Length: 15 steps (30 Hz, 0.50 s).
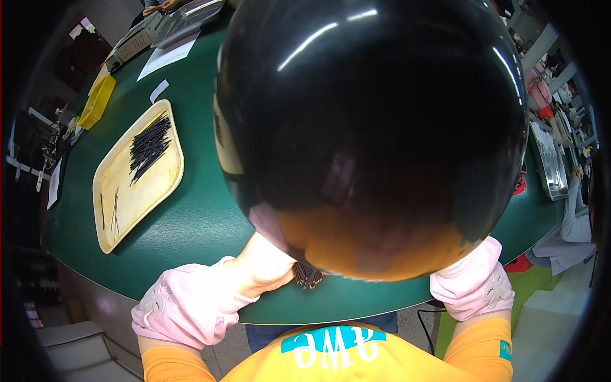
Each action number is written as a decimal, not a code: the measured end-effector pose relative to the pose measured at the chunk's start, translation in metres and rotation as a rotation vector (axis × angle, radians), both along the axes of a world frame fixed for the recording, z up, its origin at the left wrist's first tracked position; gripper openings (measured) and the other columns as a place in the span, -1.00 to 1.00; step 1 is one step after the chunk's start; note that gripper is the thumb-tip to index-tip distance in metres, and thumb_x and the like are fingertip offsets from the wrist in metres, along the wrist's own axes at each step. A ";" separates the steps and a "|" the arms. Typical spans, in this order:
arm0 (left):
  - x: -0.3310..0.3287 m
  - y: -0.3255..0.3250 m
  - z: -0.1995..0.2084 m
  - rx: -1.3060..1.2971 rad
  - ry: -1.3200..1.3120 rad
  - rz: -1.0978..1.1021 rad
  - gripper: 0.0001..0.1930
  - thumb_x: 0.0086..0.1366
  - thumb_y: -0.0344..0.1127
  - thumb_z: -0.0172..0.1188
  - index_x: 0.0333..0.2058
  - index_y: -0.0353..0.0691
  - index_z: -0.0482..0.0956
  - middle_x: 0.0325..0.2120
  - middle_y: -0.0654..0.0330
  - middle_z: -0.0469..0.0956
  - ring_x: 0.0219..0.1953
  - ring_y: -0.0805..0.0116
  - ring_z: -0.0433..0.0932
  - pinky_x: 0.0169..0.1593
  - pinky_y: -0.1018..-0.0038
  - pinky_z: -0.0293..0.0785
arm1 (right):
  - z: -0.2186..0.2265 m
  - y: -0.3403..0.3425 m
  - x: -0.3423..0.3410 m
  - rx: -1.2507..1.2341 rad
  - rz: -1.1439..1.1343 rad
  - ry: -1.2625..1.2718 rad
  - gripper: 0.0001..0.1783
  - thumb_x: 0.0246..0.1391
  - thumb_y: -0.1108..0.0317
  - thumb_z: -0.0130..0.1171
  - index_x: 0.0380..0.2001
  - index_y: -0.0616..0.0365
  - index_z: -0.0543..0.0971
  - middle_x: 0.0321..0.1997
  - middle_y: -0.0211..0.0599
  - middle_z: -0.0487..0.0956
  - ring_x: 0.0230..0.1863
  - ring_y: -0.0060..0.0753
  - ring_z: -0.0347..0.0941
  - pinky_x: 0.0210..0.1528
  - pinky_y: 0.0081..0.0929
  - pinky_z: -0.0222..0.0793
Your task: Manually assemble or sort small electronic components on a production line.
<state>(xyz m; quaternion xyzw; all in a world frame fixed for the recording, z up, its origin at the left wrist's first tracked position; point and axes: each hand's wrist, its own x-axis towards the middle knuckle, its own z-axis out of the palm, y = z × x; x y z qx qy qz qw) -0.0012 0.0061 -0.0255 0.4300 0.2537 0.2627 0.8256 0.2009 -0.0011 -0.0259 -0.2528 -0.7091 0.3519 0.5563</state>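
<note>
A large glossy black dome [375, 140] fills the middle of the view and hides most of what lies under it. My left hand [266, 260], brightly lit, reaches beneath its lower left edge, and the fingers are out of sight. Right beside that hand, the ends of a bunch of thin dark rods [308, 275] show over the green table [203, 216]; whether I hold them cannot be told. On my right, only the pink sleeve cover [471, 280] shows, and the hand itself is hidden behind the dome.
A cream tray [143, 204] on the left holds a pile of thin black rods [150, 146] and a few loose ones. Beyond it are a yellow bin [98, 102], white paper [168, 57] and a metal tray [188, 24]. Another person's arm [576, 213] is at the far right.
</note>
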 end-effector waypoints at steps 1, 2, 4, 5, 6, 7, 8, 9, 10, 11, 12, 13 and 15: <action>0.000 -0.004 0.003 0.112 0.083 0.040 -0.84 0.10 -0.47 0.11 -0.31 -0.35 0.44 -0.48 0.14 0.49 -0.50 0.43 0.49 -0.42 0.56 0.46 | 0.002 -0.001 -0.001 0.003 0.004 -0.017 -0.60 -0.24 0.56 0.21 -0.22 0.35 0.43 -0.21 -0.20 0.49 -0.19 -0.42 0.42 -0.15 -0.54 0.33; -0.001 -0.005 0.004 0.191 0.151 0.069 -0.86 0.11 -0.47 0.09 -0.32 -0.35 0.44 -0.49 0.14 0.49 -0.52 0.44 0.49 -0.44 0.57 0.45 | 0.011 -0.006 -0.006 -0.110 -0.003 0.077 -0.62 -0.22 0.55 0.19 -0.23 0.35 0.43 -0.24 -0.22 0.50 -0.22 -0.42 0.43 -0.16 -0.56 0.33; -0.001 -0.005 0.006 0.220 0.190 0.096 -0.89 0.14 -0.46 0.07 -0.35 -0.36 0.43 -0.52 0.14 0.49 -0.56 0.45 0.49 -0.47 0.59 0.45 | 0.014 -0.006 -0.003 -0.220 -0.004 0.173 -0.64 -0.21 0.55 0.18 -0.23 0.35 0.44 -0.27 -0.24 0.51 -0.24 -0.42 0.43 -0.17 -0.57 0.33; -0.003 -0.003 0.005 0.143 0.111 0.072 -0.89 0.14 -0.46 0.06 -0.35 -0.36 0.43 -0.52 0.15 0.49 -0.56 0.46 0.48 -0.47 0.60 0.45 | 0.011 -0.002 0.009 -0.302 0.159 0.130 -0.65 -0.19 0.53 0.17 -0.23 0.35 0.43 -0.29 -0.25 0.52 -0.25 -0.43 0.43 -0.18 -0.57 0.33; -0.006 -0.002 0.004 0.063 0.037 0.048 -0.89 0.14 -0.45 0.06 -0.34 -0.35 0.43 -0.53 0.15 0.49 -0.57 0.47 0.48 -0.48 0.60 0.44 | 0.012 -0.001 0.010 -0.340 0.246 0.111 -0.65 -0.19 0.52 0.17 -0.23 0.35 0.43 -0.31 -0.26 0.52 -0.25 -0.43 0.43 -0.19 -0.58 0.33; -0.004 0.002 0.004 -0.104 -0.128 -0.016 -0.89 0.15 -0.45 0.05 -0.34 -0.34 0.43 -0.53 0.16 0.48 -0.58 0.48 0.47 -0.50 0.62 0.43 | 0.012 -0.001 0.012 -0.386 0.317 0.083 -0.65 -0.18 0.52 0.17 -0.22 0.34 0.43 -0.32 -0.26 0.52 -0.25 -0.44 0.43 -0.19 -0.58 0.34; -0.003 0.001 0.006 -0.107 -0.131 -0.021 -0.89 0.15 -0.45 0.05 -0.34 -0.34 0.43 -0.53 0.16 0.48 -0.58 0.48 0.47 -0.50 0.62 0.43 | 0.013 -0.005 0.006 -0.425 0.291 0.104 -0.65 -0.15 0.51 0.16 -0.21 0.33 0.41 -0.33 -0.25 0.51 -0.28 -0.44 0.43 -0.21 -0.56 0.34; -0.002 -0.001 0.011 -0.143 -0.123 -0.027 -0.89 0.16 -0.44 0.05 -0.33 -0.34 0.42 -0.53 0.17 0.48 -0.57 0.48 0.47 -0.50 0.63 0.43 | 0.017 -0.009 -0.003 -0.462 0.268 0.126 -0.66 -0.12 0.50 0.14 -0.20 0.32 0.39 -0.35 -0.25 0.51 -0.31 -0.45 0.42 -0.23 -0.54 0.34; 0.000 -0.003 0.016 -0.178 -0.114 -0.033 -0.88 0.17 -0.43 0.04 -0.32 -0.33 0.42 -0.53 0.17 0.48 -0.56 0.48 0.48 -0.50 0.63 0.42 | 0.021 -0.013 -0.012 -0.499 0.244 0.147 -0.66 -0.10 0.49 0.13 -0.19 0.31 0.38 -0.37 -0.24 0.50 -0.34 -0.46 0.42 -0.25 -0.52 0.34; 0.000 -0.003 0.015 -0.179 -0.115 -0.035 -0.88 0.17 -0.43 0.04 -0.32 -0.33 0.42 -0.53 0.17 0.48 -0.56 0.48 0.48 -0.50 0.63 0.42 | 0.024 -0.017 -0.020 -0.535 0.222 0.169 -0.67 -0.07 0.47 0.12 -0.18 0.30 0.36 -0.38 -0.23 0.50 -0.36 -0.46 0.42 -0.27 -0.49 0.35; -0.001 -0.003 0.015 -0.178 -0.099 -0.056 -0.87 0.17 -0.43 0.04 -0.31 -0.33 0.41 -0.51 0.17 0.48 -0.54 0.48 0.48 -0.50 0.64 0.42 | 0.021 -0.016 -0.021 -0.553 0.211 0.179 -0.67 -0.06 0.47 0.11 -0.18 0.30 0.35 -0.39 -0.23 0.49 -0.38 -0.46 0.41 -0.28 -0.48 0.35; -0.002 -0.003 0.015 -0.175 -0.079 -0.071 -0.86 0.17 -0.42 0.05 -0.30 -0.33 0.41 -0.49 0.16 0.49 -0.52 0.48 0.49 -0.51 0.64 0.42 | 0.018 -0.015 -0.022 -0.569 0.206 0.193 -0.67 -0.04 0.46 0.11 -0.17 0.29 0.34 -0.40 -0.23 0.49 -0.39 -0.47 0.41 -0.29 -0.47 0.35; -0.005 -0.004 0.022 -0.174 -0.019 -0.098 -0.86 0.15 -0.43 0.06 -0.31 -0.33 0.41 -0.45 0.14 0.50 -0.51 0.46 0.50 -0.49 0.62 0.43 | 0.000 -0.009 -0.023 -0.554 0.548 0.477 -0.67 -0.04 0.46 0.11 -0.17 0.28 0.34 -0.41 -0.24 0.48 -0.39 -0.46 0.42 -0.30 -0.46 0.35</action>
